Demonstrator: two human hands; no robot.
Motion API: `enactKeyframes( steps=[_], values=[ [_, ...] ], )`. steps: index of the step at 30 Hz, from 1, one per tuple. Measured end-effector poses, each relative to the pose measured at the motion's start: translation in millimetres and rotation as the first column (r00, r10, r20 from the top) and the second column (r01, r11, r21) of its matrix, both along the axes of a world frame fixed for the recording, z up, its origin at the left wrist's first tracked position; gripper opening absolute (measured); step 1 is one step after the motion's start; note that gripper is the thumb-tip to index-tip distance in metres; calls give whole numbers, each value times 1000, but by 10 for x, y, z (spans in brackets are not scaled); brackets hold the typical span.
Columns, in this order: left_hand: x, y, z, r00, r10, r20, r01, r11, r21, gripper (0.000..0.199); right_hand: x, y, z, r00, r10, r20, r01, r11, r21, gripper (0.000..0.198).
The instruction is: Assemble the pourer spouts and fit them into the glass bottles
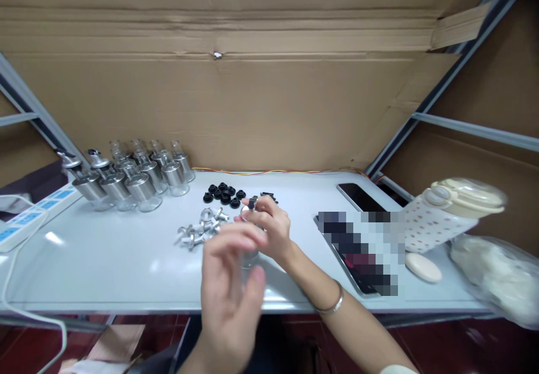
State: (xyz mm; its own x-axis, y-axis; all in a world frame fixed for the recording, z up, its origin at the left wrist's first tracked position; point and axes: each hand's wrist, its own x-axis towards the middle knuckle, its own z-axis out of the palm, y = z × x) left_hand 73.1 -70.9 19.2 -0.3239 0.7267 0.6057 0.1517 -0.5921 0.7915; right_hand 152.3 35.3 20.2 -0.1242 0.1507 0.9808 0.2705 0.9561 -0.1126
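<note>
Our left hand (221, 298) open, empty, blocks clear glass bottle (250, 260); right hand (273, 225) curled there, grip hidden; round black caps (225, 199) behind.

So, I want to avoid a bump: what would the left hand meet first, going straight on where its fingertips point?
Probably the right hand, by the clear glass bottle: the left hand's curled fingertips point rightward. Depth is unclear, so they might pass in front.

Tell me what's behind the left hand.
Behind the left hand, a glass bottle and the right hand show partly; the bottle's middle and anything behind the palm are covered.
</note>
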Motion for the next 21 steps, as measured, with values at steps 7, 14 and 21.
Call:
enactKeyframes(
  steps=[7, 14, 21],
  values=[
    [-165, 176, -82, 961, -90, -263, 13, 960, -280, 62, 56, 79, -79, 993, 111, -27, -109, 993, 48, 36],
    [-105, 237, -108, 917, -55, -395, -27, 979, -200, 68, 209, 145, 12, 999, 43, 15, -44, 985, 166, 22],
    [-130, 400, -78, 920, 35, -390, -62, 997, -55, 38, 264, 149, -8, 998, -12, -69, 15, 999, 45, 32]
  ],
)
